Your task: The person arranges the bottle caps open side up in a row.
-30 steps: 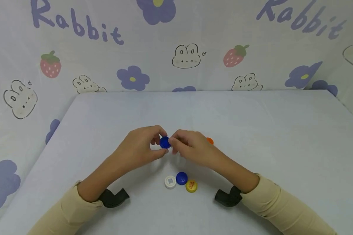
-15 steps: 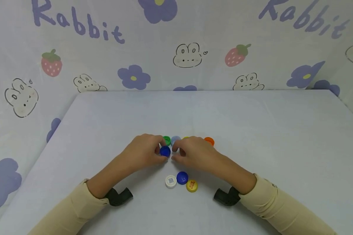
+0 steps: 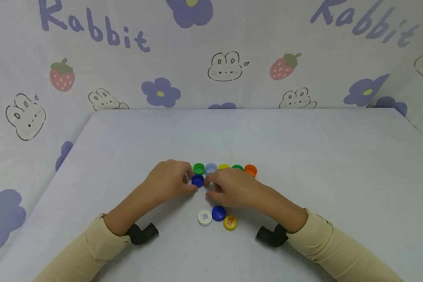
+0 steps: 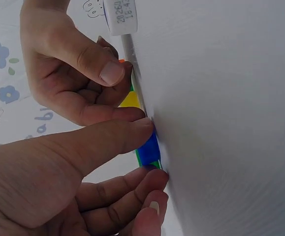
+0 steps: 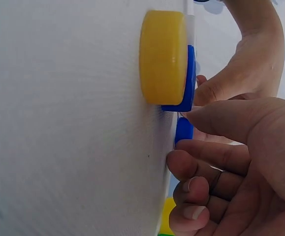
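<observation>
A dark blue bottle cap point(image 3: 197, 181) lies hollow side up on the white table, just in front of a green bottle cap point(image 3: 199, 169). My left hand point(image 3: 169, 178) holds the blue cap loosely at its left side, thumb in front and fingers behind; the left wrist view shows the thumb over the blue cap point(image 4: 149, 149). My right hand point(image 3: 237, 188) is at the cap's right side with loosely bent fingers and thumb apart, holding nothing. Its index fingertip is close to the cap; whether it touches cannot be told.
Light blue point(image 3: 211, 169), yellow point(image 3: 223, 167), green point(image 3: 237, 167) and orange caps point(image 3: 250, 170) continue the back row, partly behind the right hand. Nearer lie a white cap point(image 3: 205, 217), a second blue cap point(image 3: 218, 213) and a yellow printed cap point(image 3: 230, 223).
Both hands have come down and toward me, and the blue cap has gone from the air to the table. The right hand has let go of it. The back row has come into sight.
</observation>
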The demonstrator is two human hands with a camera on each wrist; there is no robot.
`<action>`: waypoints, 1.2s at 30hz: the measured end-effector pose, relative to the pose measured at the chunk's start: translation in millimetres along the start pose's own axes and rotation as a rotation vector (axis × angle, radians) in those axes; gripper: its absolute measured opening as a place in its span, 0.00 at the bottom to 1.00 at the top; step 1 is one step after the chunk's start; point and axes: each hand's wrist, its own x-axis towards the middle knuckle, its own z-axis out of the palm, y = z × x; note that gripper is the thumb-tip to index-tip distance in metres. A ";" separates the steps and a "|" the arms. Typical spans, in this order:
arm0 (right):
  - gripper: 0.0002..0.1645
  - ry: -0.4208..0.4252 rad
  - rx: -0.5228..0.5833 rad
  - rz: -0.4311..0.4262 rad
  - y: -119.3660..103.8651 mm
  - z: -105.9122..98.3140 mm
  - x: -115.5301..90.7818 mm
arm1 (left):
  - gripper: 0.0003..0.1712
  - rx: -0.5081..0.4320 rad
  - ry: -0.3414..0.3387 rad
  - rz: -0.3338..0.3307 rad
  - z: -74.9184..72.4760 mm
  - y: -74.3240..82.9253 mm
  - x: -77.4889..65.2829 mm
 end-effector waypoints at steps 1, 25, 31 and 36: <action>0.16 -0.001 0.000 -0.001 0.3 0.2 0.1 | 0.17 0.001 -0.001 0.000 0.0 -0.3 0.3; 0.12 -0.085 -0.004 0.001 -3.0 -18.6 -11.7 | 0.20 0.123 -0.053 -0.044 -7.9 12.3 -11.2; 0.07 -0.192 -0.097 0.040 -12.4 -32.7 -24.6 | 0.15 -0.092 -0.086 0.151 -6.5 25.1 -20.0; 0.10 -0.249 -0.109 0.042 -20.0 -33.0 -30.1 | 0.19 -0.173 -0.137 0.252 4.3 32.2 -23.0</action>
